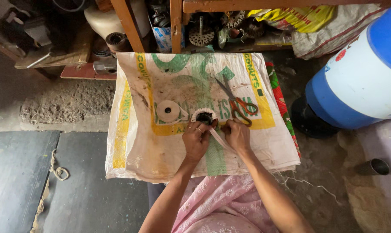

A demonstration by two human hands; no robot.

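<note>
My left hand (196,139) grips a small round coil wrapped in white tape (204,115), with rings on two fingers. My right hand (236,134) pinches a strip of white tape (218,140) that runs from the coil down between both hands. A roll of white tape (167,110) lies just left of the coil on a white woven sack (135,146). Orange-handled scissors (237,103) lie on the sack just above my right hand.
The sack covers a low surface with a red patterned cloth (281,101) at its right edge. A large blue and white container (359,73) stands at right, a metal cup (373,166) below it. Wooden shelves (130,26) with motor parts sit behind. Dark slabs (40,181) lie left.
</note>
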